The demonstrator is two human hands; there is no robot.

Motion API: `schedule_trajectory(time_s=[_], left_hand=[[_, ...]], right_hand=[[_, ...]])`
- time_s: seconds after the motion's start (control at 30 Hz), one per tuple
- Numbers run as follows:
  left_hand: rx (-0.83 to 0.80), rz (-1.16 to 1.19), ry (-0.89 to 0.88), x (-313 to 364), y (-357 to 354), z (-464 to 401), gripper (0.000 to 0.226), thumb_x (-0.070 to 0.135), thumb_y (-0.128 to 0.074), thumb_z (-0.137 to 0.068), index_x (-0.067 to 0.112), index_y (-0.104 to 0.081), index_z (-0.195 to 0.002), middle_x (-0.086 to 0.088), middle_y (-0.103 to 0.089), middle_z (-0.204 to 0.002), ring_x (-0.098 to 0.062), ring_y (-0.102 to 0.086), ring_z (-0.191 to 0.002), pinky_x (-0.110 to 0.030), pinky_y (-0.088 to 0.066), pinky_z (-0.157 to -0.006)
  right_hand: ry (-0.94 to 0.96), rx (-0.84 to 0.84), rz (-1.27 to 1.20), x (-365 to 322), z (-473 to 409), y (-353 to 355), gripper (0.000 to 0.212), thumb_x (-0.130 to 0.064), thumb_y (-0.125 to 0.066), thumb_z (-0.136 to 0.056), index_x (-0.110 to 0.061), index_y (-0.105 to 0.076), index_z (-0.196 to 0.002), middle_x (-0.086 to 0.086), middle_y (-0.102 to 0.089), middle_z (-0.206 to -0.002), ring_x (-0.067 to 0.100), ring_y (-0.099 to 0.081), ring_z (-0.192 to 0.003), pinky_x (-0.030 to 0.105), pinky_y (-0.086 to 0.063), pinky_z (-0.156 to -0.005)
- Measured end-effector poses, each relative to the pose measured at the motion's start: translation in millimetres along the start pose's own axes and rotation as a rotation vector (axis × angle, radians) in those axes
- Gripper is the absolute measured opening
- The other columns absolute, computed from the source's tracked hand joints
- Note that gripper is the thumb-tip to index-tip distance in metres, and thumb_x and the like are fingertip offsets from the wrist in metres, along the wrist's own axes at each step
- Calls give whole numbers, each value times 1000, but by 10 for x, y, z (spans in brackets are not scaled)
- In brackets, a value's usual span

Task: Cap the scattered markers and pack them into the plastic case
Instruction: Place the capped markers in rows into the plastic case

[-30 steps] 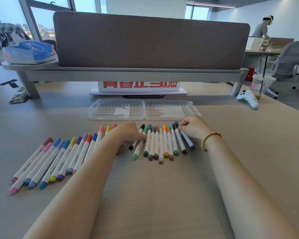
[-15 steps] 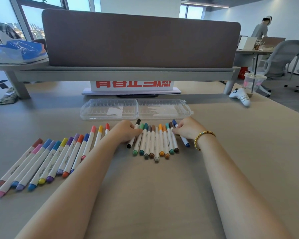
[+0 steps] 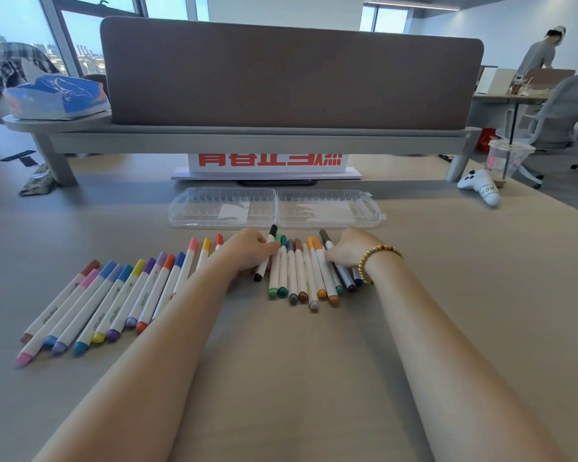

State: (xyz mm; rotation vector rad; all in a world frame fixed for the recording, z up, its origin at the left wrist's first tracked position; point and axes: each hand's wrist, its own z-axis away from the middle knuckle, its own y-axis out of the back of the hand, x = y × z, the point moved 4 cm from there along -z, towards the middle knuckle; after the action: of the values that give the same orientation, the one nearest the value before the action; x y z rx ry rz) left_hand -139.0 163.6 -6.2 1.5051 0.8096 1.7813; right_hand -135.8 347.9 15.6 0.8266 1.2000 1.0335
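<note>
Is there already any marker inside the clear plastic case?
No, the open plastic case holds no markers; all the markers lie on the table in front of it.

A brown fabric desk divider stands on a grey raised shelf across the pale wooden desk — tall windows behind it let in daylight. Far right, a grey mesh office chair sits beside another desk, white walls beyond.

I see bright daylight from the windows far behind my grips, soft shadows, wide-angle bending at edges, slightly soft detail.
</note>
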Motion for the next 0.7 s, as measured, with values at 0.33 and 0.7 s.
schedule_trajectory(time_s=[0.33, 0.7], left_hand=[[72, 173, 10, -263, 437, -77, 35, 31, -36, -99, 8, -59, -87, -11, -58, -77, -19, -47, -57, -25, -38, -54], [416, 2, 106, -972, 1273, -686, 35, 27, -45, -96, 14, -45, -64, -1, -46, -60, -15, -45, -58, -22, -34, -51]], right_hand=[[153, -130, -296, -593, -34, 8, 28, -35, -42, -94, -13, -50, -79, 1, -45, -66, 13, -36, -57, 22, -30, -51], [261, 66, -442, -1712, -854, -260, 32, -28, -45, -97, -12, -51, -70, 8, -62, -71, 12, -49, -55, 24, -37, -51]])
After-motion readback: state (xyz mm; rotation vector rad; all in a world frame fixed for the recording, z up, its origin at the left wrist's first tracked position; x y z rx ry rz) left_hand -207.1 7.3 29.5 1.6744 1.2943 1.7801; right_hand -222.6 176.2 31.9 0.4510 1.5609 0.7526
